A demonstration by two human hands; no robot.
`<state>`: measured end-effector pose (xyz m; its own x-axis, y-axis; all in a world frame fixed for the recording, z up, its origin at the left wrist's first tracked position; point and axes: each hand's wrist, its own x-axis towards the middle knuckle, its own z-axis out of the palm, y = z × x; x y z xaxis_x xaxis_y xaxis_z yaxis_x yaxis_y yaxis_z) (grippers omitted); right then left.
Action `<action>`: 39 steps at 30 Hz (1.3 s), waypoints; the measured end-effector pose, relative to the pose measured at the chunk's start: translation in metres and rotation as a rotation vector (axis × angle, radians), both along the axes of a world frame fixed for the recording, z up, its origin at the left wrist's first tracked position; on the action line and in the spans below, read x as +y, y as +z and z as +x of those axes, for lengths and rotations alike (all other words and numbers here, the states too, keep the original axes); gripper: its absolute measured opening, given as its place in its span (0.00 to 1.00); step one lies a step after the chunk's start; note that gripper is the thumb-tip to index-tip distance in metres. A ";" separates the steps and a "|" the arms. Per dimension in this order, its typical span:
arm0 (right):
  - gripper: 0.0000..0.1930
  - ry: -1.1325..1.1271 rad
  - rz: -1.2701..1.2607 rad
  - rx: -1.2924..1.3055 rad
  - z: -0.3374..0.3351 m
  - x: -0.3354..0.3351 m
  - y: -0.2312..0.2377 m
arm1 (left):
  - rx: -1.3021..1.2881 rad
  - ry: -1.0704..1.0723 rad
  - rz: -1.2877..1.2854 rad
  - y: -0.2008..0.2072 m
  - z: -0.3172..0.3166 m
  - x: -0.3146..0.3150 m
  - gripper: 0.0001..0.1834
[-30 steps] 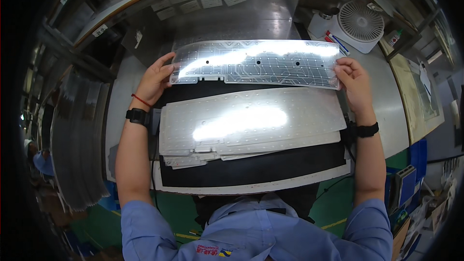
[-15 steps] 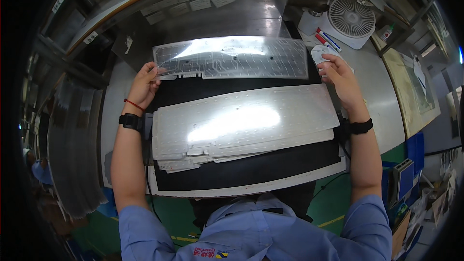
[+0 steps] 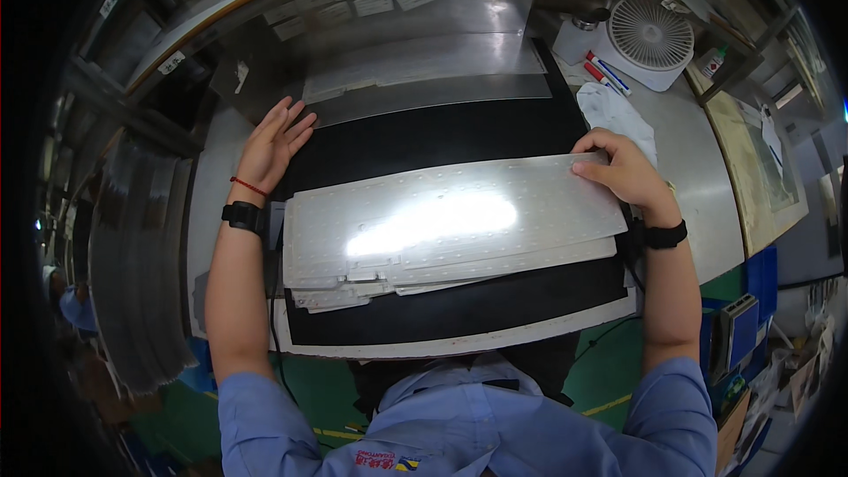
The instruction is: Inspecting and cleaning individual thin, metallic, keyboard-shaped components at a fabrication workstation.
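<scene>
A stack of translucent plastic circuit sheets lies on the black mat in front of me, its notched edges fanned out at the lower left. My right hand pinches the far right corner of the top sheet between thumb and fingers. To the left, my left hand hovers by the mat's far left edge, fingers apart, holding nothing. Behind the mat, a pale band with a notched edge shows at the metal panel; I cannot tell whether it is a sheet or a reflection.
A crumpled white cloth lies right of the mat. Beyond it are red and blue markers, a lidded bottle and a white fan. Many thin sheets hang or stand at the left. A metal panel rises behind.
The clear circuit sheet held up at my left hand is no longer in my hands. My left hand has opened; my right hand has come down onto the top sheet's corner.
</scene>
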<state>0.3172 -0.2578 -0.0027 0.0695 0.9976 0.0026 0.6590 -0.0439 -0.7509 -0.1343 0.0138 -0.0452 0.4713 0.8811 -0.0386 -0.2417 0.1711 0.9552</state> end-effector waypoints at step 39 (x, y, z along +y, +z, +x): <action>0.09 -0.330 0.340 0.454 0.002 0.008 -0.011 | 0.225 -0.357 0.036 0.010 0.000 -0.013 0.11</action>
<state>0.3197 -0.2499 -0.0134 0.4401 0.8724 0.2129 0.2663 0.0997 -0.9587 -0.1343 0.0012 -0.0350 0.7303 0.6669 -0.1480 0.0424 0.1720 0.9842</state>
